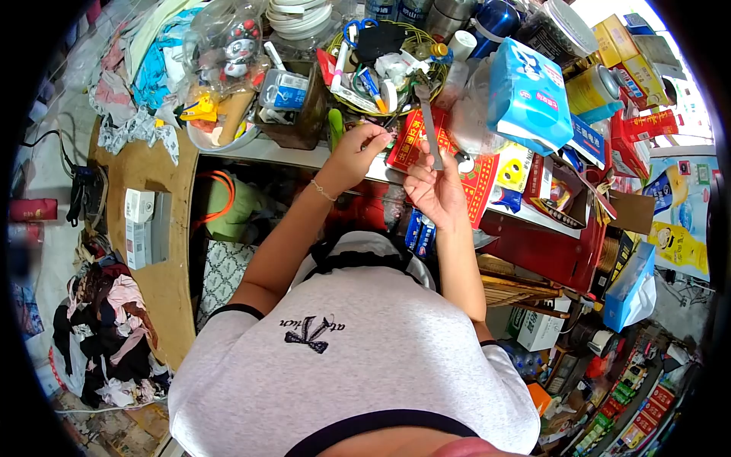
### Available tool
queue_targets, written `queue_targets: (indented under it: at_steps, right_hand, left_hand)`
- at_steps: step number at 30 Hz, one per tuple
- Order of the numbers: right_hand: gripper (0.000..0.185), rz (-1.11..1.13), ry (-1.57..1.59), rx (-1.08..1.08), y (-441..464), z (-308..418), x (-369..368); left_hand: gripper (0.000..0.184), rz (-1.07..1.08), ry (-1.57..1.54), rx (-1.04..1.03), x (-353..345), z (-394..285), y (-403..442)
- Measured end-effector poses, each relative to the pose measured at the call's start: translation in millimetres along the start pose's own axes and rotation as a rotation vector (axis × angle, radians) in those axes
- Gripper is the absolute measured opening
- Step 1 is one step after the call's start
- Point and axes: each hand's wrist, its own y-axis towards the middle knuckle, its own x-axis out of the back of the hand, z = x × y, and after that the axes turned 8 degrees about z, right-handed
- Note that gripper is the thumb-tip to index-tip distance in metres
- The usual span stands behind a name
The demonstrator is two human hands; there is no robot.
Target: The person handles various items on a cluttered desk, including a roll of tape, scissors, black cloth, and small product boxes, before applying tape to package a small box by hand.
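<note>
A long, flat grey metal tool stands upright in my right hand, its lower end between thumb and fingers. Its darker, wider top end reaches up to the cluttered basket; I cannot make out its exact kind. My left hand, with a thin bracelet at the wrist, is held up to the left, fingers curled together. Whatever may be between those fingertips is hidden. Behind and between the hands lies a red booklet with yellow lettering. A red printed sheet is just right of my right hand.
A yellow-green wire basket holds pens, blue-handled scissors and small items. Left of it are a dark bin and a white bowl. A blue tissue pack stands at right. A small white box rests on the wooden board.
</note>
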Motion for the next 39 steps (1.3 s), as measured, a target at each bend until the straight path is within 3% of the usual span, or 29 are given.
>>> queue_targets:
  at_steps: [2,5,9,16,18,24,26,33,35,39]
  right_hand:
    - [0.032,0.022,-0.059,0.015,-1,-4,-5]
    - [0.033,0.024,-0.096,0.01,-5,-2,-7]
    - [0.034,0.03,-0.195,0.023,-13,4,-5]
    - [0.028,-0.089,-0.603,0.14,-32,11,-11]
    - [0.026,-0.3,-0.884,0.15,-37,10,-13]
    - [0.021,-0.363,-1.005,0.259,-36,0,-21]
    - [0.02,-0.346,-1.022,0.262,-35,-1,-21]
    - [0.02,-0.356,-1.092,0.304,-30,-14,-34]
    - [0.02,-0.34,-1.104,0.298,-31,-14,-32]
    - [0.02,-0.324,-1.117,0.297,-33,-16,-31]
  left_hand:
    - [0.016,-0.005,0.054,-0.112,5,1,-2]
    - [0.016,-0.016,-0.073,-0.084,2,-8,-9]
    - [0.016,-0.041,-0.023,-0.028,2,-23,-20]
    - [0.015,-0.024,-0.169,0.024,4,-30,-33]
    - [0.016,-0.02,-0.192,0.021,8,-30,-37]
    - [0.015,-0.013,-0.177,0.012,12,-23,-48]
    - [0.015,-0.045,-0.045,-0.212,10,-19,-49]
    - [0.014,-0.015,-0.245,-0.08,13,-17,-59]
    - [0.008,-0.038,-0.09,-0.271,7,-18,-59]
    - [0.009,-0.062,-0.026,-0.317,8,-13,-60]
